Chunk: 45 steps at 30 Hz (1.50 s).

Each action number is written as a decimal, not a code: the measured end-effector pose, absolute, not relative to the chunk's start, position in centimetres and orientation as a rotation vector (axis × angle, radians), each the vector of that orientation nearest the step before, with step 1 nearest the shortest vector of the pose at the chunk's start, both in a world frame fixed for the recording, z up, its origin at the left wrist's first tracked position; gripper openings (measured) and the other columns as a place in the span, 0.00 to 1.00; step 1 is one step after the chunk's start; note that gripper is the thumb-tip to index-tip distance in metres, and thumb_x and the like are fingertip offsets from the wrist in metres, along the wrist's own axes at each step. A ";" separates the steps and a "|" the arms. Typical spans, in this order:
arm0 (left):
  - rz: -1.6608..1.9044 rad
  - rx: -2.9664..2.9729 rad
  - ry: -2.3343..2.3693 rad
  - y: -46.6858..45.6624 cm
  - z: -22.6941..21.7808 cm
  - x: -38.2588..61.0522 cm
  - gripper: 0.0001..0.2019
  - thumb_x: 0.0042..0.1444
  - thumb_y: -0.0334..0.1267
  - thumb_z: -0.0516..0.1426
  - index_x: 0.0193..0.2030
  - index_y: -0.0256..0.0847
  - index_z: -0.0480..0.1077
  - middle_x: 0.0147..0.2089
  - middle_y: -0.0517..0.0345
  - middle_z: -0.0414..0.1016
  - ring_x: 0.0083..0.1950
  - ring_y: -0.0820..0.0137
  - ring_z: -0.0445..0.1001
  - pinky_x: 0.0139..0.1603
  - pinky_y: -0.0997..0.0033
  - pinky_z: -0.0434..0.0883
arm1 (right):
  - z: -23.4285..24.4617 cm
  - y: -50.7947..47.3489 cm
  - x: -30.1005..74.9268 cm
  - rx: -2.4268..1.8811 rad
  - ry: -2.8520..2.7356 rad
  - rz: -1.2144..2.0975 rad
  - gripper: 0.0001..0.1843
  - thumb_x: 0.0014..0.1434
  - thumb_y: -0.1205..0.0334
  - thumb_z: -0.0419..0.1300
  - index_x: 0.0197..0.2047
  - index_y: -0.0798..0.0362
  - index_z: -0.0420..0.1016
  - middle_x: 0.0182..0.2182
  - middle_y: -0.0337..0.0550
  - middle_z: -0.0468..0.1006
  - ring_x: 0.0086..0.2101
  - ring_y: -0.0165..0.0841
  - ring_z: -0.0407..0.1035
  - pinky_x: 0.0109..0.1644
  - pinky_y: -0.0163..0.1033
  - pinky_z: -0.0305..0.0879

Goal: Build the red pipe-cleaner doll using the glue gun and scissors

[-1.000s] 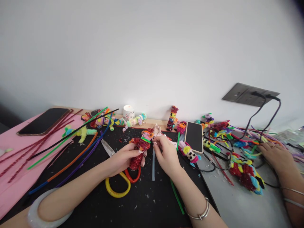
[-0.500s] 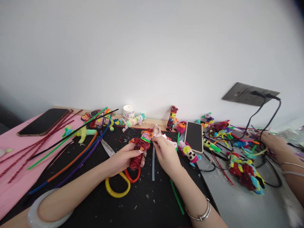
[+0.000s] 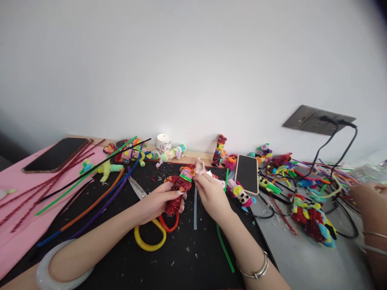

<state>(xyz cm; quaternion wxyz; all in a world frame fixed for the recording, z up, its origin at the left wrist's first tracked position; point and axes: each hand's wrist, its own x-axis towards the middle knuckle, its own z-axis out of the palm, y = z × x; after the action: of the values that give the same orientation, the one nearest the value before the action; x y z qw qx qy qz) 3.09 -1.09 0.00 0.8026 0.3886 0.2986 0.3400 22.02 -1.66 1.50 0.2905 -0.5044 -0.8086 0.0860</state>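
A small red tinsel pipe-cleaner doll with a pink face and orange trim is in my left hand, whose fingers wrap round its body. My right hand pinches at the right side of the doll's head; its fingertips hide whatever lies between them. Beneath the doll and my left hand lie scissors with yellow and red handles. A translucent stick rests on the black mat just left of my right hand. Green pipe cleaner passes under my right forearm.
Pipe cleaners and a dark phone lie left. A paper cup and finished figures line the wall. Rightward are another phone, cables, a pile of figures and another person's hand.
My hands and the doll have hardly moved. At the right, the other person's hand has drawn back from the pipe cleaners, toward the right edge.
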 end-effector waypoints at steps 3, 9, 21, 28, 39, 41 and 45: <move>0.732 0.833 0.637 -1.1 0.0 3.1 0.08 0.53 0.36 0.61 0.38 0.37 0.68 0.37 0.57 0.71 0.29 0.71 0.73 0.33 0.68 0.69 | 1.5 -1.7 22.1 -1.321 -2.134 0.253 0.11 0.64 0.68 0.48 0.42 0.52 0.70 0.36 0.46 0.73 0.36 0.35 0.68 0.39 0.37 0.61; 0.739 0.827 0.628 -1.0 0.0 3.0 0.08 0.52 0.36 0.61 0.38 0.37 0.69 0.36 0.57 0.71 0.30 0.71 0.73 0.33 0.68 0.69 | 1.5 -1.6 22.1 -1.281 -1.884 0.415 0.06 0.58 0.68 0.51 0.31 0.53 0.67 0.24 0.37 0.65 0.25 0.30 0.58 0.31 0.35 0.53; 0.714 0.896 0.629 -1.0 -0.9 3.1 0.12 0.50 0.38 0.62 0.40 0.37 0.69 0.33 0.57 0.72 0.28 0.71 0.72 0.31 0.70 0.65 | 1.0 -1.4 21.7 -1.008 -1.243 1.365 0.10 0.54 0.56 0.57 0.27 0.53 0.67 0.17 0.28 0.51 0.18 0.23 0.42 0.23 0.34 0.36; 0.705 0.902 0.626 -1.1 -0.9 3.0 0.13 0.51 0.39 0.62 0.41 0.37 0.68 0.34 0.56 0.72 0.28 0.70 0.72 0.33 0.69 0.65 | 0.9 -1.4 21.7 -0.998 -1.254 1.413 0.10 0.55 0.57 0.57 0.27 0.54 0.67 0.16 0.27 0.52 0.18 0.23 0.41 0.22 0.34 0.34; 0.673 0.941 0.640 -1.0 -1.0 2.8 0.12 0.52 0.40 0.61 0.40 0.36 0.68 0.30 0.56 0.73 0.28 0.70 0.73 0.33 0.69 0.64 | 0.7 -1.3 21.9 -1.036 -1.316 1.352 0.12 0.57 0.56 0.57 0.26 0.53 0.64 0.15 0.27 0.52 0.18 0.23 0.41 0.22 0.34 0.35; 0.668 0.943 0.645 -1.0 -0.9 2.9 0.13 0.52 0.40 0.61 0.41 0.36 0.68 0.30 0.56 0.74 0.29 0.70 0.73 0.34 0.69 0.64 | 0.6 -1.3 21.9 -1.049 -1.335 1.331 0.13 0.57 0.55 0.57 0.26 0.53 0.65 0.15 0.27 0.52 0.18 0.23 0.41 0.22 0.34 0.36; 0.669 0.931 0.647 -1.0 -0.9 3.0 0.12 0.51 0.41 0.61 0.38 0.36 0.68 0.27 0.56 0.74 0.27 0.70 0.72 0.31 0.71 0.63 | 0.6 -1.2 22.0 -1.076 -1.366 1.288 0.15 0.58 0.53 0.58 0.26 0.53 0.64 0.16 0.28 0.53 0.18 0.23 0.42 0.22 0.33 0.37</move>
<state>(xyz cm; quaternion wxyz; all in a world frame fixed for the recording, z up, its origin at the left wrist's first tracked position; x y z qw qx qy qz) 2.99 -1.02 -0.88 0.7912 0.4325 0.3005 0.3108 22.00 -1.24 0.56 0.4698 -0.4389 -0.5573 0.5254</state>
